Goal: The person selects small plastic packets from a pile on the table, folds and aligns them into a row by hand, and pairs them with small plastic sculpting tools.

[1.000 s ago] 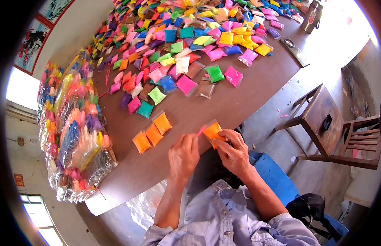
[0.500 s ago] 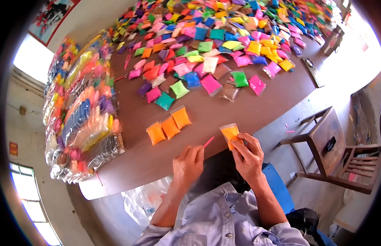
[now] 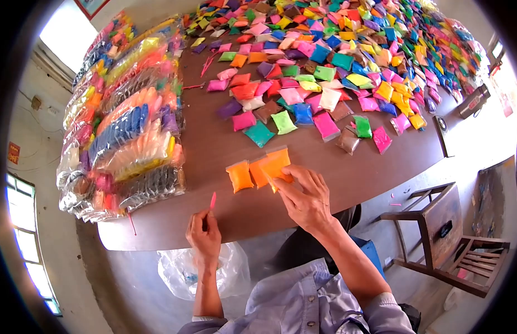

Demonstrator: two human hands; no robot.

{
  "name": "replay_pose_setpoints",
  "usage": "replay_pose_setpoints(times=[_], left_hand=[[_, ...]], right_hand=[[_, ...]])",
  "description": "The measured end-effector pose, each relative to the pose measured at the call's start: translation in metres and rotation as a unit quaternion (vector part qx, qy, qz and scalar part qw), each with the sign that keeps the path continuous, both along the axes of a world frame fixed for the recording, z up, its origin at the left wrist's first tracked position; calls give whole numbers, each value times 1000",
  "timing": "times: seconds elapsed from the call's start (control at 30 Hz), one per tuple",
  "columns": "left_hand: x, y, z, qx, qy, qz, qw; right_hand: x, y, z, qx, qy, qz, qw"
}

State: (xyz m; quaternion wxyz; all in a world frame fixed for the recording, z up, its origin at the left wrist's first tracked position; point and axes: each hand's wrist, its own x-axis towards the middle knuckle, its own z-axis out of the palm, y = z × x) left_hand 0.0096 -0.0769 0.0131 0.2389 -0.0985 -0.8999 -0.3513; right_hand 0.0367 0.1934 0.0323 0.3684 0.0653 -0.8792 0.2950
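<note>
My left hand (image 3: pixel 204 236) is closed in a pinch at the table's front edge, with a short thin pink strip (image 3: pixel 213 200) standing up from its fingertips. My right hand (image 3: pixel 306 195) reaches over the table and pinches a small orange packet (image 3: pixel 271 181), seen nearly edge-on. That packet is at the row of orange packets (image 3: pixel 240 176) lying side by side, and it partly covers them along with my fingers. Whether it touches the packet beneath I cannot tell.
A large heap of small multicoloured packets (image 3: pixel 325 72) covers the back of the brown table (image 3: pixel 197 167). Clear bags of bundled packets (image 3: pixel 125 133) are stacked at the left. A black phone-like object (image 3: pixel 443 136) lies at the right edge; a wooden chair (image 3: pixel 436 234) stands beyond.
My right hand has carried the orange packet left to the row of orange packets. My left hand has moved left and down, still pinching the pink strip. The camera view has shifted.
</note>
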Motion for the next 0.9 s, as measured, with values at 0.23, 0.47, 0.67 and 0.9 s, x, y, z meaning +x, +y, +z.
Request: replay_pose_setpoints(times=[0.23,0.47,0.67,0.9], left_hand=[[-8,-4,-6,30,-46,13,998],[-8,0,1,71,-88,16,993],[-10,0,1,64,-77,17,995],[-11,-1,-5,60,-58,14,996]], right_hand=[[-29,-15,-9,23,-44,-3,999],[-29,-21,-16,35,-65,8,997],[-31,-23,-16,51,-70,22,996],[-34,-22,-20,69,-78,28,994]])
